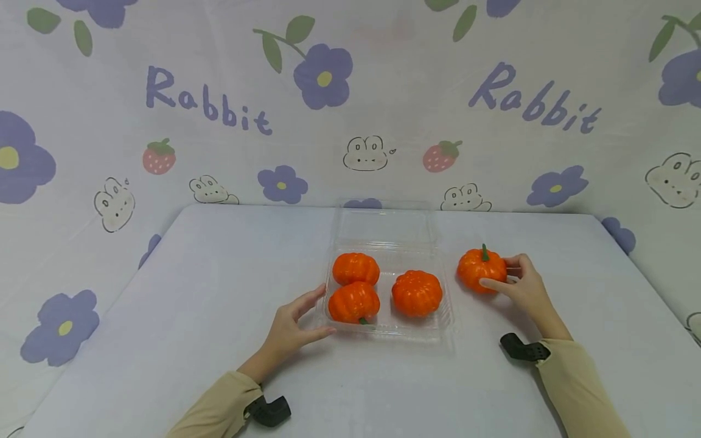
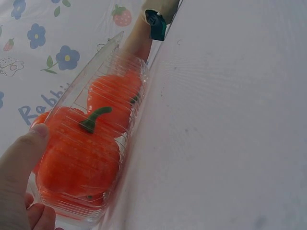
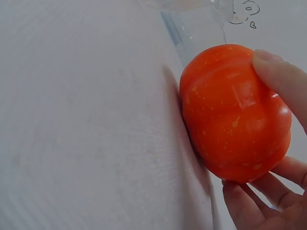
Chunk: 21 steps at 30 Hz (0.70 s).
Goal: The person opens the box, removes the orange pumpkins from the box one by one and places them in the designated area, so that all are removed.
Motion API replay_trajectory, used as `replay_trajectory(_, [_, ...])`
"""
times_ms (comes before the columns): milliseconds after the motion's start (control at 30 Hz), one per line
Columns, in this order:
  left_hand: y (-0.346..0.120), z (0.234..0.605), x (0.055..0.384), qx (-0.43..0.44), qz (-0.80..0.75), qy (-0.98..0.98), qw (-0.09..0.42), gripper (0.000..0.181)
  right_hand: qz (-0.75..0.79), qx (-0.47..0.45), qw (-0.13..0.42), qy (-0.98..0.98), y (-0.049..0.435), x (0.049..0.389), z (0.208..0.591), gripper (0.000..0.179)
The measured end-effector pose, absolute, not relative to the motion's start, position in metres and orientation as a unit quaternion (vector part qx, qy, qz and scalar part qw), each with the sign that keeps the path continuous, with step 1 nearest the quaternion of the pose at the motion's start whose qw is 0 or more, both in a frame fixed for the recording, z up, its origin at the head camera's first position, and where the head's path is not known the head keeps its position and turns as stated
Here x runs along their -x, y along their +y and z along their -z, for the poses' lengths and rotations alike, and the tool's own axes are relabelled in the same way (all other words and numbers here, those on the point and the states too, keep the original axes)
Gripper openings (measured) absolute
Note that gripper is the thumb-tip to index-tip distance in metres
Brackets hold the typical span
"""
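A clear plastic clamshell box [image 1: 386, 327] lies on the table with its lid [image 1: 385, 226] folded back. Inside are three small orange pumpkins: two at the left, a back one [image 1: 356, 269] and a front one [image 1: 353, 302] with its green stem toward the front, and one [image 1: 417, 294] at the right. My left hand [image 1: 292, 325] holds the box by its front left corner, thumb [image 2: 34, 139] at the rim. To the right of the box, my right hand [image 1: 528, 292] grips another pumpkin [image 1: 477, 271] between thumb and fingers, its green stem upward.
The white table [image 1: 230, 255] reaches back to a cloth backdrop [image 1: 219, 48] printed with flowers, rabbits and lettering. Each wrist wears a black camera mount, one on the left [image 1: 269, 412] and one on the right [image 1: 523, 348], close over the table.
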<state>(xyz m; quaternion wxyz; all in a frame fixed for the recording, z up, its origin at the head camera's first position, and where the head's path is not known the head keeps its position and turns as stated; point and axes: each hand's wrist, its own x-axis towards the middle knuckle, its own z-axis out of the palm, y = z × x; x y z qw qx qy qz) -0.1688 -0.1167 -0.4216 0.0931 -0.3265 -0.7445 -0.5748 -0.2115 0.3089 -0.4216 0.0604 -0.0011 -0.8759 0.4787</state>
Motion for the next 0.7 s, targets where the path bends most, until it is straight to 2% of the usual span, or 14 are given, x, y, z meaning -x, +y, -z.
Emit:
replay_trajectory(367, [-0.1165,0.4208,0.1681,0.329,0.57,-0.746,0.099,0.065,-0.487,0.001,0.021,-0.873,0.3126,0.2144,0.4212,0.083])
replay_trajectory(500, [-0.1163,0.4211,0.1685,0.329,0.573,-0.744,0.098,0.064,-0.488,-0.013,0.002,-0.873,0.3155,0.2153,0.4208,0.081])
replay_trajectory(700, [-0.117,0.4218,0.1687,0.331,0.578,-0.74,0.095,0.064,-0.478,-0.021,0.001,-0.878,0.3156,0.2146,0.4194,0.078])
